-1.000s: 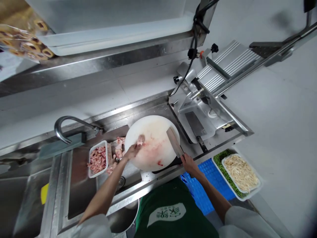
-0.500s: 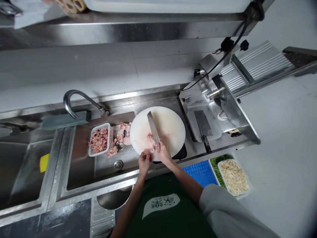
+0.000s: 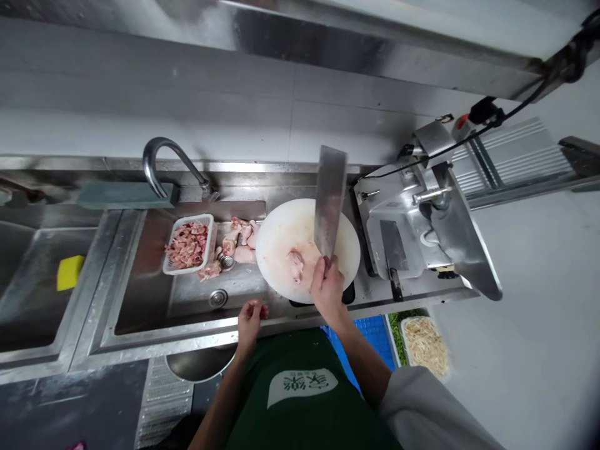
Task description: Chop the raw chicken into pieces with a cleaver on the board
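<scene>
My right hand [image 3: 327, 289] grips the handle of a cleaver [image 3: 329, 199], its broad blade raised and pointing away over the right part of a round white cutting board [image 3: 272, 234]. A small piece of raw meat [image 3: 297, 265] lies on the board, left of the cleaver and apart from it. My left hand [image 3: 250, 317] is off the board, over the sink's front edge, with its fingers curled together. Something reddish shows at its fingertips, too small to name. Left of the board, larger raw meat pieces [image 3: 231, 240] lie in the sink.
A white basket of cut meat [image 3: 209, 220] stands in the sink [image 3: 145, 294], below a curved faucet [image 3: 162, 142]. On the right stands a metal slicer [image 3: 438, 197], with a second cleaver [image 3: 394, 247] lying on it. A metal shelf [image 3: 300, 47] hangs overhead. Shredded food [image 3: 424, 344] sits in a tub below.
My right hand has lifted the cleaver off the meat and turned its blade up to the right. My left hand has drawn away from the board to the left. The view has shifted.
</scene>
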Motion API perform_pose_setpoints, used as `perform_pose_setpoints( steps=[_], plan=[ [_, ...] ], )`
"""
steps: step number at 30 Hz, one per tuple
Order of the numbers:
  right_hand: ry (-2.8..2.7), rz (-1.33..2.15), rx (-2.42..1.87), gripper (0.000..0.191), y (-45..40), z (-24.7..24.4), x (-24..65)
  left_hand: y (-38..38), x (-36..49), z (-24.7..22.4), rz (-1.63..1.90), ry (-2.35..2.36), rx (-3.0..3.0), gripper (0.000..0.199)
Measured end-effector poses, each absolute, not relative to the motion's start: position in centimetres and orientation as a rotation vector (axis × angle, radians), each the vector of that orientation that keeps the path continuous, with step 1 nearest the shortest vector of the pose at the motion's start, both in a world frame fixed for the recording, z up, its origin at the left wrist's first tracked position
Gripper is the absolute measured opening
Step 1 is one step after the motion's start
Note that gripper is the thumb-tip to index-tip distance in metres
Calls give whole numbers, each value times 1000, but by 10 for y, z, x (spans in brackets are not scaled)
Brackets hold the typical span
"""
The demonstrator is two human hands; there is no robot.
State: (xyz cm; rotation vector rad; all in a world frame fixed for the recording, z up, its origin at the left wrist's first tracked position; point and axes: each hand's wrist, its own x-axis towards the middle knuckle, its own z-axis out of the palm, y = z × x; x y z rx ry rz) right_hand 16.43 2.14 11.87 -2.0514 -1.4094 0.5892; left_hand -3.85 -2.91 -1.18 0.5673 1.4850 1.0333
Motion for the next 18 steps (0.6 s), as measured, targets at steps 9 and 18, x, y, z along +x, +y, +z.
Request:
perform_pose_setpoints(
  steps=[9,18],
  plan=[
    [-1573,930,-2200,34,28,38,160,3,-28,0,1040,1484,843,34],
    [-1641,926,-2242,35,41,49,160,38,49,12,864,1201,1462,6]
  ],
)
